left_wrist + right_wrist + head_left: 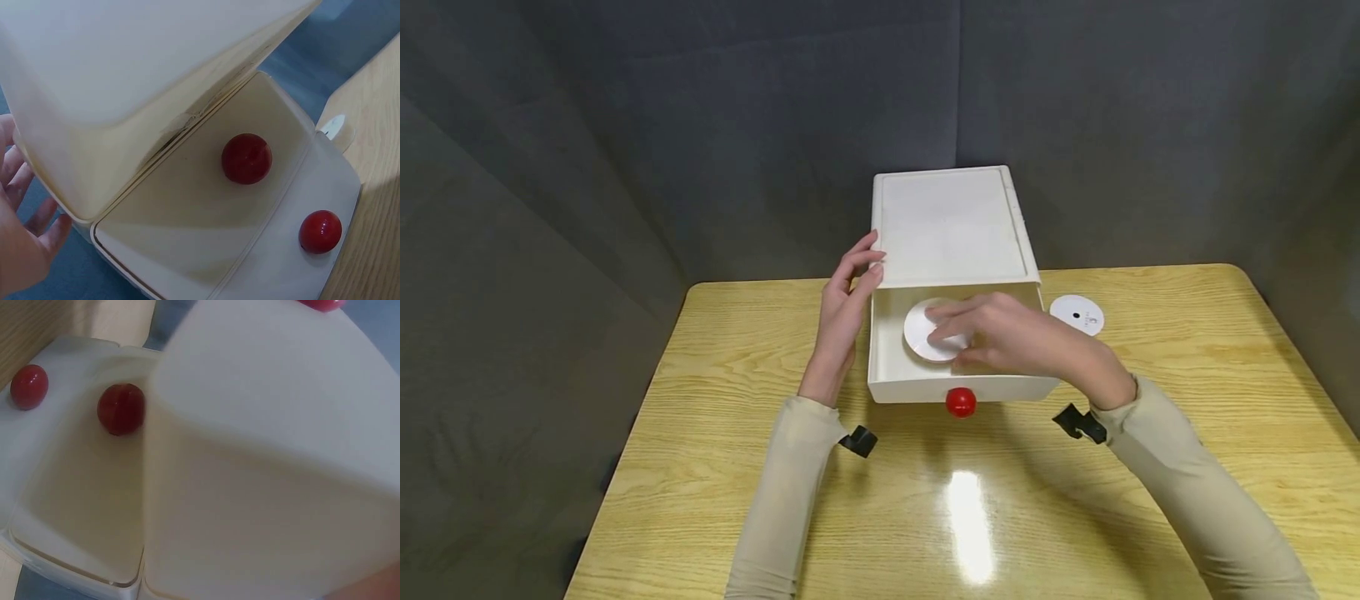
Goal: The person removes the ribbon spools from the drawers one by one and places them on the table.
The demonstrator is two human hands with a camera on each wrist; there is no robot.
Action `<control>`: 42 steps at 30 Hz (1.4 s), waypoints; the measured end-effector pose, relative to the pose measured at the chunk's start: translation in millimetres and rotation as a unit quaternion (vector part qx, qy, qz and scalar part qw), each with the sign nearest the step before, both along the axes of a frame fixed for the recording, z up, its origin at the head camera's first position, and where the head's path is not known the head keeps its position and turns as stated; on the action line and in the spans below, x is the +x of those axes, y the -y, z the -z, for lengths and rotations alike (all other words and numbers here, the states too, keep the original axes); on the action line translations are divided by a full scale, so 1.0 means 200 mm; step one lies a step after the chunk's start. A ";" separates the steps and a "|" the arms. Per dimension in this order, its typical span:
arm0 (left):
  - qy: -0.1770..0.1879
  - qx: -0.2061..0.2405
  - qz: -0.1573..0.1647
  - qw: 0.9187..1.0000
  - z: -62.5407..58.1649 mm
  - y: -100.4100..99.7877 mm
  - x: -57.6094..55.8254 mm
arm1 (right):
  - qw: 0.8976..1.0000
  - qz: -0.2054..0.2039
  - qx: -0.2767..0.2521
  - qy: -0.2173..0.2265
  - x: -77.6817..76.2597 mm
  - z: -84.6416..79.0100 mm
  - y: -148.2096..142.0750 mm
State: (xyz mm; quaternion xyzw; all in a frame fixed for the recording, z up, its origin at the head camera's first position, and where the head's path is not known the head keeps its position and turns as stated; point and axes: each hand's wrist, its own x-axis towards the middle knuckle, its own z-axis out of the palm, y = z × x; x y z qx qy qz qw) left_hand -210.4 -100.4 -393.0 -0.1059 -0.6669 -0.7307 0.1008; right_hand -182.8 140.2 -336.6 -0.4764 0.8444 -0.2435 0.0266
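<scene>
The left hand (844, 310) is placed at the 9 o'clock edge of the box (951, 225) (12 o'clock points away from the person). Its forearm extends from 7 o'clock; the fingers are slightly bent and not wrapped, with the tips touching the box edge near its front corner.

The right hand (1003, 333) enters from 4 o'clock, positioned back upward over the extended drawer (917, 392). Its fingers arch toward 9 o'clock, two of them lying over the disc (921, 340); the thumb is on the 6 o'clock side of the hand. Whether these fingers grasp the disc or have released it cannot be told.

The disc is located inside the drawer, toward 9 o'clock of the drawer's middle. It is white, round and smooth, face upward; the right hand covers its 3 o'clock portion. The drawer projects from the box toward 6 o'clock and carries a round red knob (961, 402) on its front. A second disc (1090, 315), white with a dark centre hole and small printed marks, rests on the bench (737, 417) at 4 o'clock from the box.
</scene>
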 end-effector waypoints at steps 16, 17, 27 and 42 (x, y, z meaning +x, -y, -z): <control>-0.006 0.013 -0.002 1.000 0.00 0.00 0.00 | 0.998 -0.036 0.041 -0.013 -0.02 0.01 0.02; -0.006 0.013 -0.002 1.000 0.00 0.00 0.00 | 0.998 -0.038 0.046 -0.004 -0.02 0.00 0.02; -0.006 0.014 -0.002 1.000 0.01 0.00 0.00 | 0.999 -0.044 -0.002 0.002 -0.02 0.01 0.03; 0.001 0.004 -0.008 1.000 0.00 -0.01 0.00 | 0.981 0.038 -0.181 -0.054 0.04 -0.02 -0.01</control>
